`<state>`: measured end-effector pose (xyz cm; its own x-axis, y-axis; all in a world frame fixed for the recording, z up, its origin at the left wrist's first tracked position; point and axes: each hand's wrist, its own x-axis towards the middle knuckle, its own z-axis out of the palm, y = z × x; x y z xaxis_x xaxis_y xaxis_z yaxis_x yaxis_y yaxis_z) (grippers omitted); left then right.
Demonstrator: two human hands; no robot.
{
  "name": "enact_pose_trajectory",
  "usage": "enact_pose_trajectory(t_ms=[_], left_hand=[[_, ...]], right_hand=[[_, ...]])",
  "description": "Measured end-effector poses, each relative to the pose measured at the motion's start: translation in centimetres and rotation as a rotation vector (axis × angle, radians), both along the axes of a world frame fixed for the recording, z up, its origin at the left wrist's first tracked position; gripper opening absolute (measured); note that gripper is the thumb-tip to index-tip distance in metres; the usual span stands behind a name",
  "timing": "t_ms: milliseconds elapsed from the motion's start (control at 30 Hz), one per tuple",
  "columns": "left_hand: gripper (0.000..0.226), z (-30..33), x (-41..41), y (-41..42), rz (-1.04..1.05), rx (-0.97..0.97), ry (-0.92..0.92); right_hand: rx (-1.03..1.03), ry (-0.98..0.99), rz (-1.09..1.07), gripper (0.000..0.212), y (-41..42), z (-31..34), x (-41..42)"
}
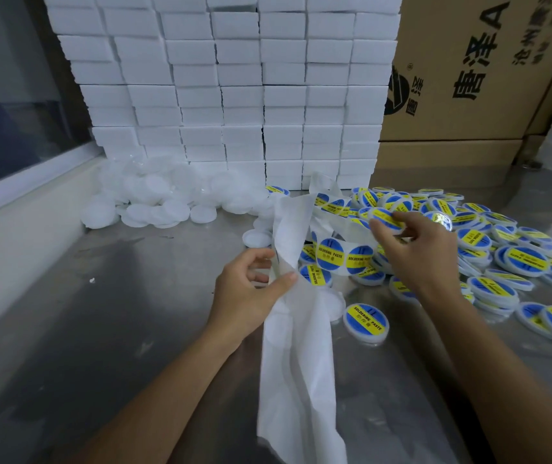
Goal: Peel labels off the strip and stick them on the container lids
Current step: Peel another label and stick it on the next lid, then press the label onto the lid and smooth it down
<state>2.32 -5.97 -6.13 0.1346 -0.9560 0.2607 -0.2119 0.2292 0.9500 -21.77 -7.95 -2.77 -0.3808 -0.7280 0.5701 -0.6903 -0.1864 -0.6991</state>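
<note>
At far left we see a dark window pane [10,95] above a pale sill, and beside it a heap of bare white container lids [154,199] lying on our steel table [107,329]. Behind them rises a wall of stacked white boxes [234,88].

Our left hand [248,296] pinches the white backing strip [298,329] between thumb and curled fingers, just where the strip twists. Its long axis runs from the near edge of the table, below our wrist, up and away toward the boxes; the emptied part hangs toward us, showing faint round outlines. Past our fingers the strip bends right, and there it carries round blue labels [331,254] with a yellow band reading "SOLDERING PASTE", the writing running steeply up the strip.

One labelled lid [366,321] lies alone just right of the strip, its yellow band slanting down to the right, the same words readable.

Our right hand [415,249] reaches over the strip, thumb and fingertips closed on a lid with a label [387,217] at the edge of the pile, the yellow band slanting down to the right.

Further right spreads the pile of labelled lids [509,262], overlapping, bands pointing every way. Behind it stand brown cardboard cartons [462,95] printed with large black Chinese characters, a round logo, and a letter "A" at the top edge.
</note>
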Motion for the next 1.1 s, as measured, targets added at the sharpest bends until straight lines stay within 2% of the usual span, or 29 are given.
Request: enact_pose_trajectory(t_ms=[167,267,367,433,500,567,667,767,900,1033,1100], left_hand=[[0.045,0.0,-0.1,0.0,-0.011,-0.012,-0.008],[0.037,-0.1,0.0,0.1,-0.025,-0.016,-0.056],[0.028,-0.3,0.0,0.0,-0.022,-0.006,-0.086],[0.025,-0.3,0.1,0.0,-0.028,0.001,-0.114],[0.024,-0.3,0.1,0.0,-0.027,0.000,-0.122],[0.022,-0.3,0.0,0.0,-0.029,-0.006,-0.123],[0.021,-0.3,0.0,0.1,-0.043,-0.009,-0.137],[0.024,-0.2,0.1,0.1,-0.064,-0.013,-0.163],[0.022,-0.1,-0.1,0.2,-0.076,-0.039,-0.201],[0.029,-0.1,-0.1,0.3,-0.098,-0.063,-0.195],[0.027,-0.1,0.0,0.3,-0.107,-0.065,-0.193]], right_hand=[[0.216,0.164,-0.235,0.055,-1.0,-0.9,-2.0],[0.318,0.297,-0.274,0.045,-1.2,-1.4,-2.2],[0.304,0.341,-0.275,0.034,-1.3,-1.5,-2.0],[0.189,0.316,-0.271,0.030,-1.2,-1.1,-1.4],[-0.007,0.268,-0.155,0.024,-0.5,-0.2,-0.2],[-0.132,0.201,0.068,0.018,0.4,0.8,1.9],[-0.011,0.240,0.310,0.032,1.7,1.4,5.4],[0.164,0.345,0.391,0.050,2.1,0.4,7.4],[0.314,0.283,0.560,0.051,1.9,-1.2,8.0],[0.279,0.166,0.590,0.047,1.8,-1.6,8.2],[0.286,0.077,0.587,0.038,1.8,-1.4,8.5]])
